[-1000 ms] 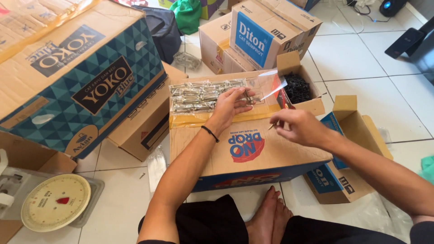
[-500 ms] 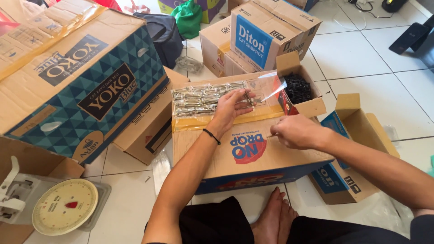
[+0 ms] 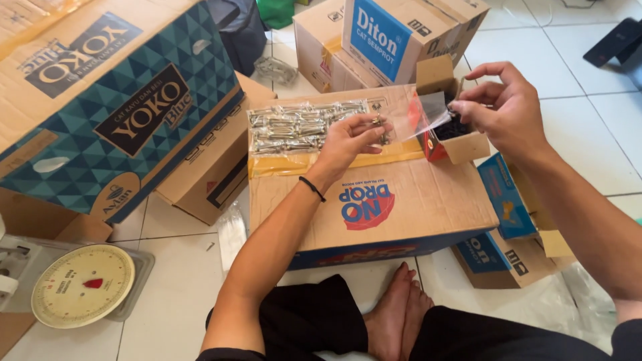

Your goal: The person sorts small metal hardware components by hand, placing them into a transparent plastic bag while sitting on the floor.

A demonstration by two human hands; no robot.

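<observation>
Head view: the left hand point(image 3: 348, 139) is laid flat, fingers spread, on a clear plastic bag point(image 3: 401, 113) that lies on top of a large cardboard box point(image 3: 374, 207), pressing it down beside rows of small packets of silvery screws point(image 3: 301, 126). The right hand point(image 3: 501, 107) is raised over a small open box of dark screws point(image 3: 455, 130), with thumb and fingers pinched together at the open end of the bag. Whether a screw is held there cannot be told. A dial scale point(image 3: 83, 284) is seen on the tiled floor point(image 3: 180, 294), well apart at the left.
</observation>
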